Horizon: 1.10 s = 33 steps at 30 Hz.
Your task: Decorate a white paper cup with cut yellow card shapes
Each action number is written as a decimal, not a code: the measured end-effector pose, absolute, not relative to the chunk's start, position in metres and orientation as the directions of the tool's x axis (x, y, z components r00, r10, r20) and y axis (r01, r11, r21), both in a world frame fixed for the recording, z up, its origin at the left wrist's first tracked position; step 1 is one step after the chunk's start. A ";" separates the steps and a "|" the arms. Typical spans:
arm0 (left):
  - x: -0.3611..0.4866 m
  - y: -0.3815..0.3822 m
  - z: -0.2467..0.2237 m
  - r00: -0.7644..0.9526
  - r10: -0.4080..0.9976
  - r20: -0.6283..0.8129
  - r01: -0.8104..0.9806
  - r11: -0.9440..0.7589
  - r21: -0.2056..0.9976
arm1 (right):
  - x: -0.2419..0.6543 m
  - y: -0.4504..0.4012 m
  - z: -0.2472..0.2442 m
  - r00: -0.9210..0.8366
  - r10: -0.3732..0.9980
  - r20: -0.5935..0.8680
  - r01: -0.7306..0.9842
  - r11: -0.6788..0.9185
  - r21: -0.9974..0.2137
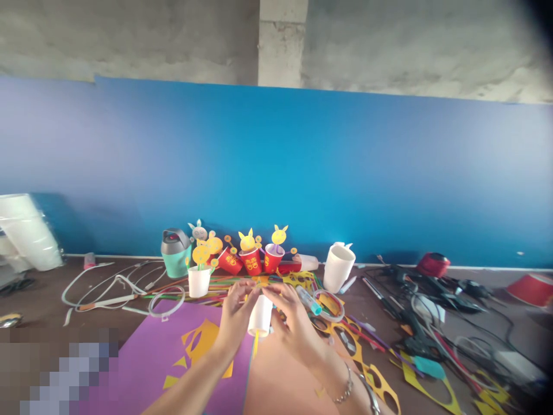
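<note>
A white paper cup (pixel 260 316) is tilted between my two hands above the coloured paper. From its near end sticks a thin yellow stick (pixel 256 343). My left hand (pixel 238 307) closes on the cup's left side, fingertips at its far end. On the other side, my right hand (pixel 290 314) curls its fingers round the cup, thumb and index close to the left fingertips. Something small and yellow shows at the fingertips, mostly hidden. Beneath lie a purple sheet (pixel 147 360) and an orange sheet (pixel 276 380), with yellow paper scraps (pixel 203 343) on the purple one.
Along the wall stand red cups (pixel 251 262) and a white cup (pixel 199 282) with yellow paper animal figures, a green bottle (pixel 176 253) and a large white cup (pixel 339 268). At right lie a black glue gun (pixel 421 340), cables and cut-out yellow paper (pixel 380 380).
</note>
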<state>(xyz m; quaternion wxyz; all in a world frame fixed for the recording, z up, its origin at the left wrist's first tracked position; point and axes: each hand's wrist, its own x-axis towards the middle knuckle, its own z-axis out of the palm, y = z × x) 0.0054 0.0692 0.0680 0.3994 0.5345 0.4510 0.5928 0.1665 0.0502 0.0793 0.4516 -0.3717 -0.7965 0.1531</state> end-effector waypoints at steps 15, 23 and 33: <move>0.004 0.067 0.069 -0.094 0.912 0.400 0.145 -0.385 0.912 | 0.169 0.053 0.080 -0.290 0.777 0.559 0.389 0.630 -0.673; 0.003 0.067 0.064 -0.062 0.916 0.396 0.152 -0.384 0.911 | 0.175 0.061 0.082 -0.191 0.848 0.495 0.375 0.529 -0.761; 0.005 0.069 0.069 -0.109 0.949 0.294 0.066 -0.288 0.955 | 0.174 0.058 0.089 -0.173 0.923 0.343 0.185 0.373 -0.909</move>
